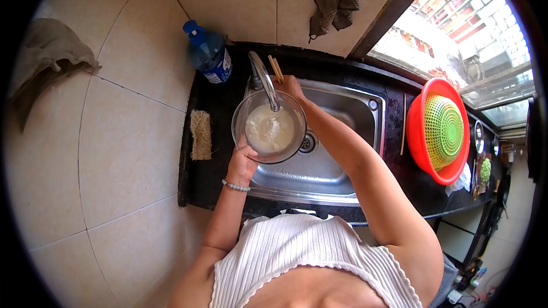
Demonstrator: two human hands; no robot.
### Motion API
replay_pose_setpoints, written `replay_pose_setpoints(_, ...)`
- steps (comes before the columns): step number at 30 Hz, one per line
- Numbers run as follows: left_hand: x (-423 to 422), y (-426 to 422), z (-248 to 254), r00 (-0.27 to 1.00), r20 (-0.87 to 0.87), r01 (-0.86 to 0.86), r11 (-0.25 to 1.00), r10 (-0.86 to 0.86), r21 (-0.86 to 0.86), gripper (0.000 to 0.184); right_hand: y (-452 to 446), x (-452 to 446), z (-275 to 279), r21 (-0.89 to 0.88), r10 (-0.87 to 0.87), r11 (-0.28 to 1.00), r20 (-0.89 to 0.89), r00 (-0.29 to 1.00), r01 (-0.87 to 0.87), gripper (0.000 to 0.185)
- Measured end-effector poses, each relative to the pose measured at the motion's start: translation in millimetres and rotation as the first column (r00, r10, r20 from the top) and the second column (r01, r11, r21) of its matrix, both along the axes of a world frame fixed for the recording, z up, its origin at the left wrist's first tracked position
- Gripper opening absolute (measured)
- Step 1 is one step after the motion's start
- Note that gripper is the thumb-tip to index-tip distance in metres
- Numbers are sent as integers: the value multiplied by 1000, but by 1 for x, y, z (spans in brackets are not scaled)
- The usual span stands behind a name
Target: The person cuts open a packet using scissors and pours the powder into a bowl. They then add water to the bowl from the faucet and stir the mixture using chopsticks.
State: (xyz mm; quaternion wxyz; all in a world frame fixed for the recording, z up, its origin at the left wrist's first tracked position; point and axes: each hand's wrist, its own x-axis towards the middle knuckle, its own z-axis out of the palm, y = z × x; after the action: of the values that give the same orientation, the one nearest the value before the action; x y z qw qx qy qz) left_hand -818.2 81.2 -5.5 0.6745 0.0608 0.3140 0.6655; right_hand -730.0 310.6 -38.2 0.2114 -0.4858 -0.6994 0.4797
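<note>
A clear glass bowl is held under the tap over the left part of the sink. Cloudy liquid and a white, powdery-looking mound are inside it. My left hand, with a beaded bracelet at the wrist, grips the bowl's near left side. Behind the bowl, my right hand is closed round a pair of chopsticks that point up and away. It is close beside the tap's base; whether it touches the tap handle is hidden.
The steel sink is set in a black counter. A blue-capped bottle and a fibrous scrubber are on the left. At right, a red basin holds a green colander. A cloth hangs on the wall.
</note>
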Motion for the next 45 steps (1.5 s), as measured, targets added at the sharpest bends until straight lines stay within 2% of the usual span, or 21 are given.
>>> replay_pose_setpoints(2, -2, 0, -13, 999, 34, -25, 1000, 25, 4, 84, -1, 0, 3, -1, -5, 1000, 0, 1000, 5, 22)
replay_pose_setpoints(8, 0, 0, -2, 999, 36, -20, 999, 21, -30, 81, -3, -1, 11, -2, -29, 1000, 35, 999, 29, 20)
replay_pose_setpoints(11, 0, 0, 2, 999, 34, -20, 1000, 21, -20, 80, -3, -7, 16, 13, -104, 994, -8, 995, 104, 22)
replay_pose_setpoints(14, 0, -1, -11, 999, 33, -23, 999, 25, -42, 79, 12, -9, 12, -61, -157, 986, -53, 986, 154, 19)
replay_pose_setpoints(17, 1, -2, -3, 999, 33, -17, 999, 18, -50, 78, 24, -9, 3, -64, -57, 997, -67, 996, 52, 17)
replay_pose_setpoints(20, 1, -3, 1, 1000, 26, 1, 998, 1, -58, 77, 24, 0, 12, 149, -78, 986, -14, 997, 79, 21)
replay_pose_setpoints(23, 3, -8, 2, 1000, 21, -15, 998, 16, -67, 78, 16, 29, 63, 4, -214, 977, -7, 977, 214, 29)
replay_pose_setpoints(25, 5, -13, 5, 1000, 18, -6, 997, 7, -71, 78, 6, 59, 85, 55, -268, 954, -286, 920, 295, 36)
replay_pose_setpoints(26, 5, -14, 6, 1000, 16, -2, 997, 4, -71, 79, -4, 73, 104, 353, -192, 881, -342, 920, 315, 36)
replay_pose_setpoints(27, 5, -15, 3, 999, 32, -2, 998, 5, -67, 79, -16, 87, 126, 615, -100, 718, -372, 923, 326, 36)
replay_pose_setpoints(29, 6, -18, -7, 998, 61, 0, 998, 4, -63, 78, -44, 120, 160, 623, -97, 720, -349, 932, 307, 31)
replay_pose_setpoints(31, 8, -19, -12, 999, 29, -18, 997, 20, -74, 76, -81, 142, 184, 250, -181, 913, -457, 871, 322, 32)
replay_pose_setpoints(32, 9, -20, -12, 999, 13, -28, 996, 29, -83, 75, -93, 146, 187, 275, -83, 927, -509, 857, 253, 32)
replay_pose_setpoints(35, 12, -18, -6, 999, -33, -40, 993, 37, -107, 73, -127, 150, 171, 168, 113, 985, -462, 880, -39, 33)
replay_pose_setpoints(38, 14, -17, -5, 997, -53, -63, 991, 57, -117, 72, -146, 143, 157, -116, -28, 993, -392, 919, -20, 16)
replay_pose_setpoints(41, 13, -15, -16, 998, -46, -40, 991, 34, -130, 73, -148, 131, 142, 100, -22, 994, -279, 960, 52, 14)
replay_pose_setpoints(42, 15, -15, -18, 999, -15, -33, 994, 32, -106, 74, -146, 125, 131, 253, 31, 967, -264, 964, 39, 13)
replay_pose_setpoints(45, 17, -10, -24, 999, 46, -25, 999, 27, -48, 74, -158, 103, 129, 113, 101, 992, -391, 915, -62, 13)
